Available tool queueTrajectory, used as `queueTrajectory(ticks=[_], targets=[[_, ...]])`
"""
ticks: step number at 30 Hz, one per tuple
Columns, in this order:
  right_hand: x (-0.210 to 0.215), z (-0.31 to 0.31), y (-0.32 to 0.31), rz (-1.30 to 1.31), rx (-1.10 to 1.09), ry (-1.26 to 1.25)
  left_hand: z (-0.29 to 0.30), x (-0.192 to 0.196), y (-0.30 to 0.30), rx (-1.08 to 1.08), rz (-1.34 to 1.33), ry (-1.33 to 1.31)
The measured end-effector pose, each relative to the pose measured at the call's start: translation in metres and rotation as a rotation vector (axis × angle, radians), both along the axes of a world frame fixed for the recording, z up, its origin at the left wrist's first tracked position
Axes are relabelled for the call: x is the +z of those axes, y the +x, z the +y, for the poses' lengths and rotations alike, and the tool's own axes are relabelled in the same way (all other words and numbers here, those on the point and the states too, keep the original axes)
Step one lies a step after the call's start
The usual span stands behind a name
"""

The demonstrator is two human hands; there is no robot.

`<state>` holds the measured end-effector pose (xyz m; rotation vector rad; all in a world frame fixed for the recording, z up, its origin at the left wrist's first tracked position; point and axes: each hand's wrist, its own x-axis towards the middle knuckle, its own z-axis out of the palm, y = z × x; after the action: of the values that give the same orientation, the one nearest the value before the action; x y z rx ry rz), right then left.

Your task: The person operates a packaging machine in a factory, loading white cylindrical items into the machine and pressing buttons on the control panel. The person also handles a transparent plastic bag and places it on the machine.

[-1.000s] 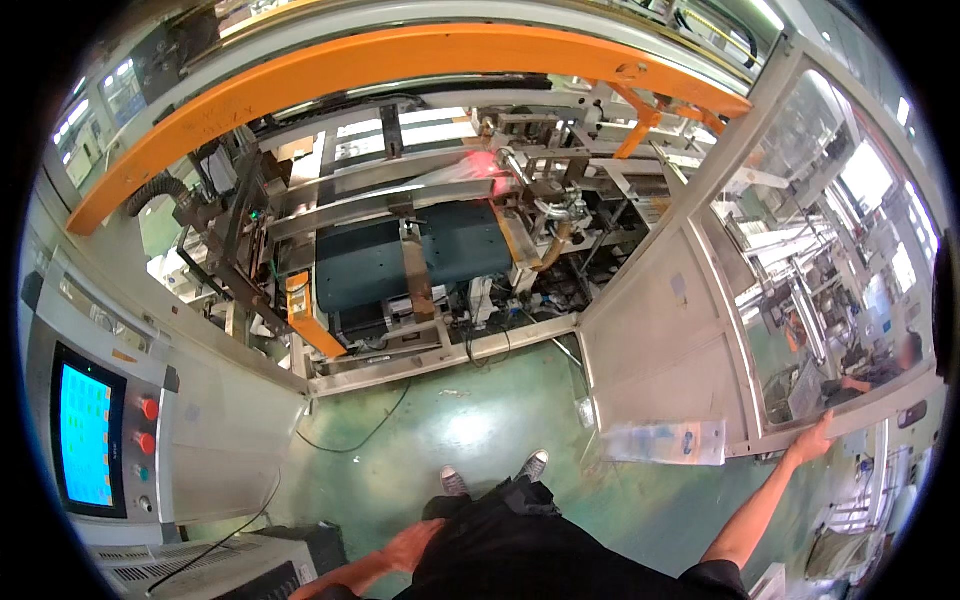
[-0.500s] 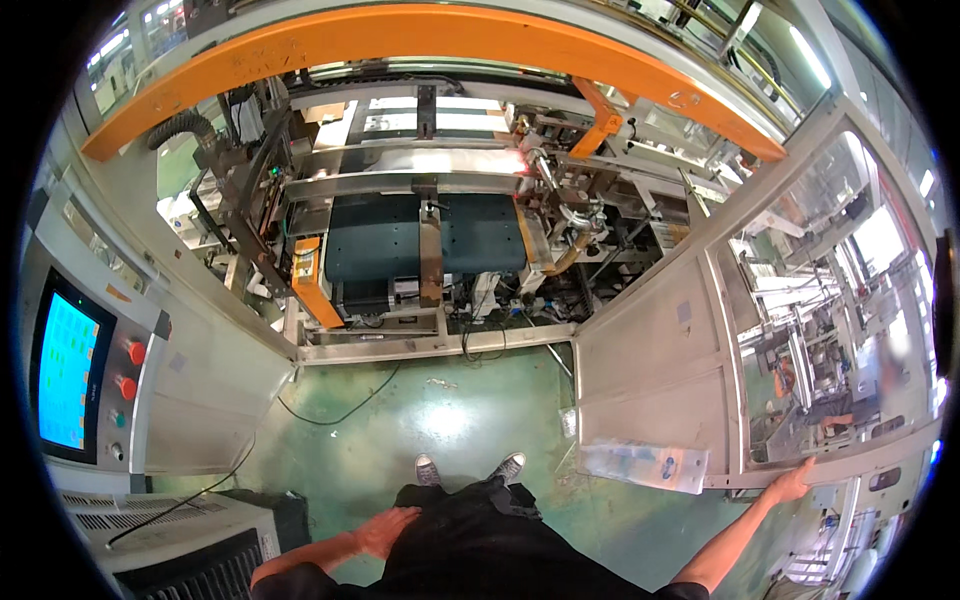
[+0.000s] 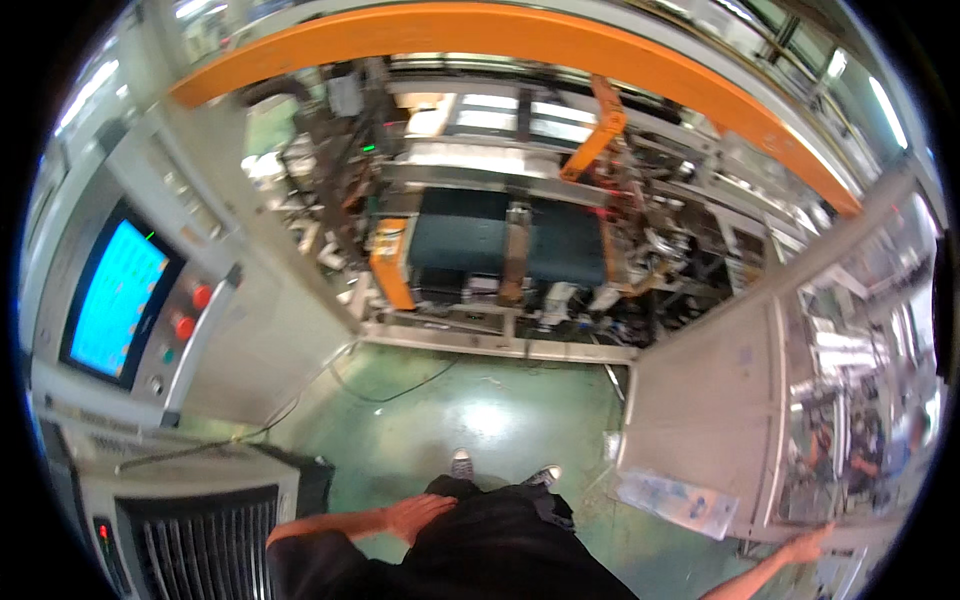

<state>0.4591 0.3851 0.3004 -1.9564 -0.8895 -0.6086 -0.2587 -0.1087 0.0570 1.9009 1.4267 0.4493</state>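
My left hand point(image 3: 418, 515) lies flat against the front of my dark clothes, fingers stretched out and nothing in it. Out at the lower right, my right hand point(image 3: 803, 546) is at the edge of the machine door point(image 3: 705, 415), a pale framed panel with a clear window. Its fingers seem closed on that edge, though blur hides their tips. Near this hand, a clear plastic bag with blue print point(image 3: 678, 503) hangs at the door's lower part. Ahead stands the open machine, with a dark conveyor belt point(image 3: 460, 232) under metal bars.
An orange beam point(image 3: 500, 32) arches over the machine opening. At left are a lit control screen point(image 3: 118, 300), red buttons point(image 3: 184, 326) and a grey vented cabinet point(image 3: 205, 545). A black cable point(image 3: 400, 392) trails over the green floor point(image 3: 480, 385).
The view has turned left, so the machine and door sit farther right and more of the control panel and cabinet shows. My left hand stays on my clothes; my right stays at the door edge.
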Motion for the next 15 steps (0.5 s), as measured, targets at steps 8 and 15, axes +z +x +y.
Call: queueTrajectory(ticks=[8,15], targets=[[0.01,0.002,-0.048,-0.242,-0.106,0.016,-0.001,0.013,-0.004,-0.001,-0.075,-0.109],[0.026,-0.02,-0.091,-0.694,-0.258,0.144,0.005,0.017,-0.005,-0.015,-0.046,-0.133]])
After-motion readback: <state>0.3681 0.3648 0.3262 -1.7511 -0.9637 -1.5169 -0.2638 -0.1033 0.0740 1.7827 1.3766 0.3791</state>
